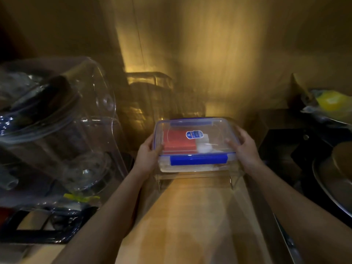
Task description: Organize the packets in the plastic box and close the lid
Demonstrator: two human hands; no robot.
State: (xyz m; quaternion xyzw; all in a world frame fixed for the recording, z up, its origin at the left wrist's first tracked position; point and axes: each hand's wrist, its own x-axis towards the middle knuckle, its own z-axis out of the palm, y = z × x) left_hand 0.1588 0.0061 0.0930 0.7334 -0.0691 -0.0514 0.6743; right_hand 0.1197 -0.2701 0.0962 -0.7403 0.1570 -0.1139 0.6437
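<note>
I see a clear chair at left. Left hand grips the left edge of the box, thumb curled onto the lid. The box is at centre over a clear stand, lid on, near blue clip down. Inside lie a red packet and, touching its right side, a white packet. Right hand grips the right edge in the same way.

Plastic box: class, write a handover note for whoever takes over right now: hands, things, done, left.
Hands: left hand grips the plastic box at its left side; right hand grips its right side.
Inside: red packet and white packet lie side by side.
Done: lid on, front clip looks down.
Left: check the side clips, hidden under the hands.
</note>
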